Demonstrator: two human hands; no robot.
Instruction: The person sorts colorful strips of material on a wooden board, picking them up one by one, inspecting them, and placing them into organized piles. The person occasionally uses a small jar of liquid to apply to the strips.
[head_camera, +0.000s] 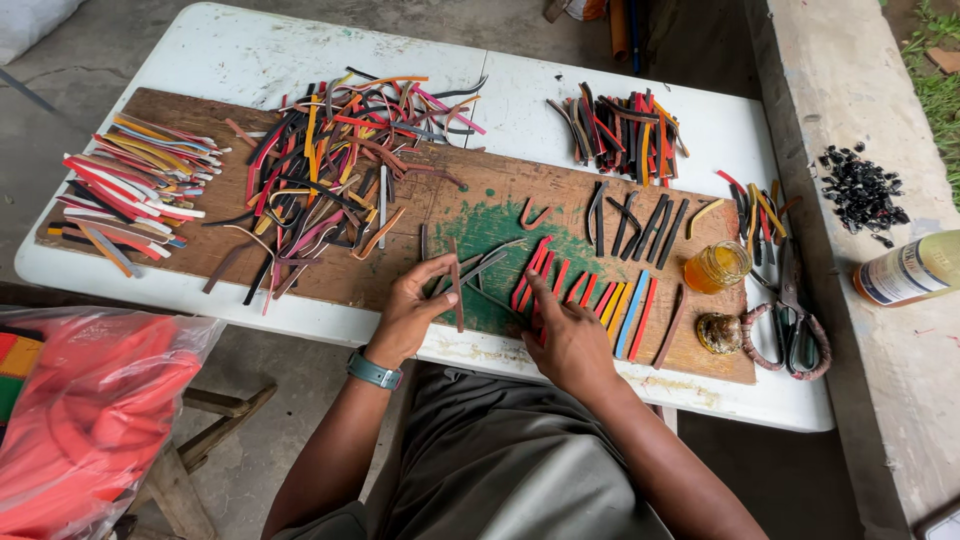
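My left hand (412, 308) pinches a thin brown strip (456, 292) held upright over the green-stained patch of a wooden board (440, 205). My right hand (566, 335) rests on the board's near edge, its fingers pressing on red strips (537, 268) laid side by side. To the right of them lie yellow, blue and red strips (630, 308) in a row. A few grey strips (490, 262) lie between my hands.
A big tangle of coloured strips (330, 165) covers the board's left, with a sorted pile (135, 190) further left and another bundle (622, 130) at the back. A small amber jar (716, 266), scissors (795, 315) and a bottle (910, 268) sit at right. A red plastic bag (95, 410) is at lower left.
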